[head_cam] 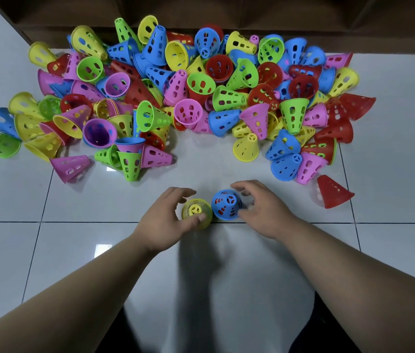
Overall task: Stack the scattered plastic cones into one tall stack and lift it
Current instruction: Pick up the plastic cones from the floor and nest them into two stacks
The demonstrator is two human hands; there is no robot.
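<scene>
L hand [160,217] fingers grip yellow perforated plastic cone [196,211]; R hand [265,212] fingers grip blue perforated plastic cone [225,203] beside it, tips up, prob. to nest.

L hand [161,221], R hand [265,214] bare; forearms [73,296] bare up to frame edge.
</scene>
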